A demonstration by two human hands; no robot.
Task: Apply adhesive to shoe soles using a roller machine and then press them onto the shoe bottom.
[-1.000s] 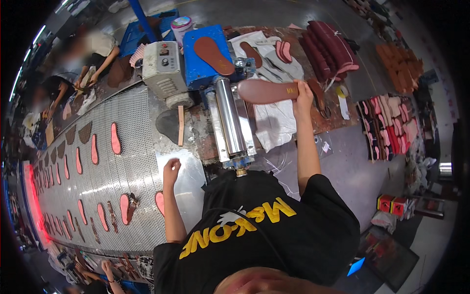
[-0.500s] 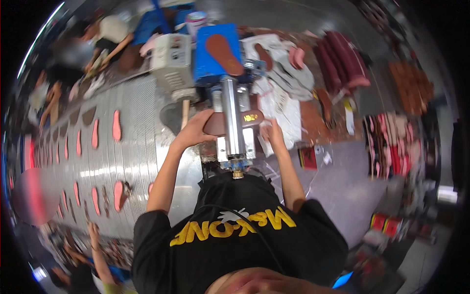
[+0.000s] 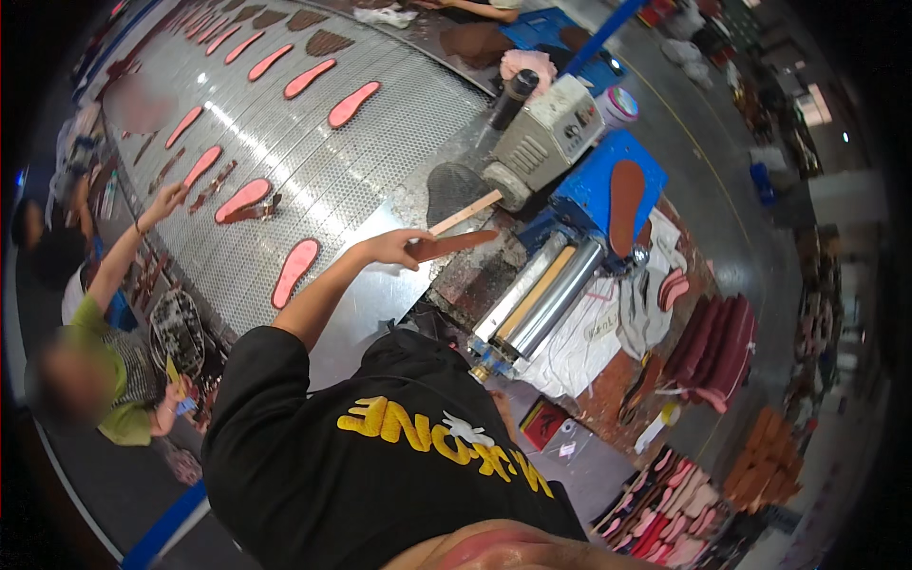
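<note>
My left hand grips the heel or toe end of a brown shoe insole, held edge-on left of the roller machine. A light wooden stick lies just beyond it, touching or close to the insole. The machine's shiny steel roller has nothing passing over it, with a tan strip beside it. Another brown insole rests on the machine's blue housing. Of my right arm only a sliver of skin shows beside my shirt; its fingers are hidden.
Pink insoles in rows lie on a perforated metal conveyor at the left. A co-worker's hand reaches over it. A grey motor box stands beyond my left hand. Maroon rolled pieces and stacked strips lie at the right.
My left hand has carried the brown insole off the roller toward the left. The right hand has let go and dropped back beside my body. My view has turned leftward.
</note>
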